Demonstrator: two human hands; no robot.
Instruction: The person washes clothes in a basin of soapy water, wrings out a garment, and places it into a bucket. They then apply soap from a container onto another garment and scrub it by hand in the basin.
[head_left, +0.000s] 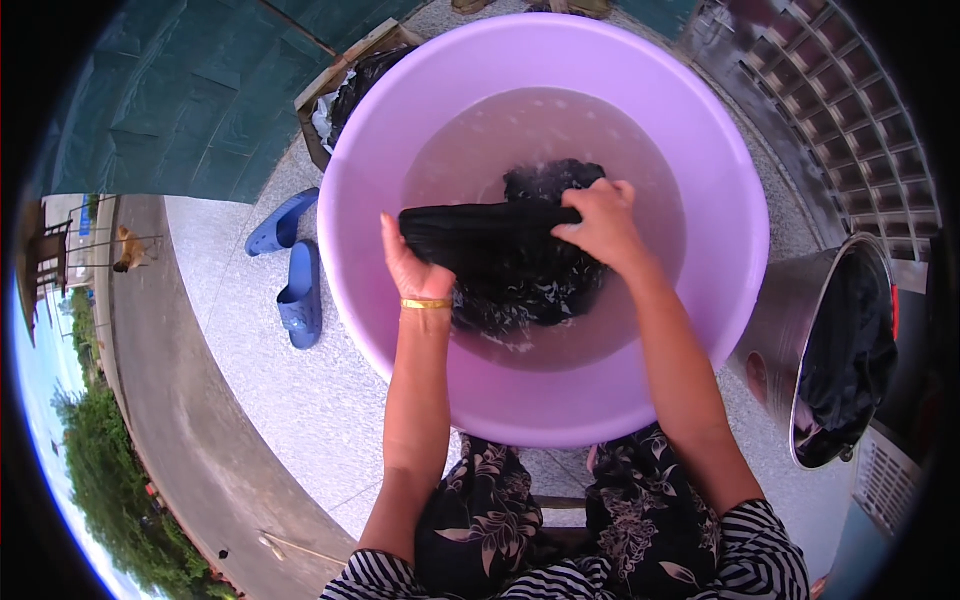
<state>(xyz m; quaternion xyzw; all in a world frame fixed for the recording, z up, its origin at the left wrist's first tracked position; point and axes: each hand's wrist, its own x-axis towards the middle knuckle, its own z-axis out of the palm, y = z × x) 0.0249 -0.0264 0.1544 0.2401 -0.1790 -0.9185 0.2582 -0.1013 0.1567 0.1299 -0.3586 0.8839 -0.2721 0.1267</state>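
Note:
Both my hands grip a wet black garment (495, 236), stretching a length of it sideways just above the water. At its left end is my left hand (420, 262), thumb and fingers around the cloth; a gold bangle (426, 304) circles that wrist. My right hand (604, 221) pinches the other end between thumb and fingers. More black cloth bunches below, partly under the cloudy, reddish-brown water (465, 157). All this is inside a large round purple plastic basin (600, 409) in front of my knees. The garment's exact kind cannot be made out.
Right of the basin, a metal bucket (787, 315) holds dark cloth (847, 360). Blue slippers (301, 289) lie on the speckled floor (247, 322) at left. A box with black plastic bags (367, 82) stands behind the rim. A metal lattice (840, 112) lines the right side.

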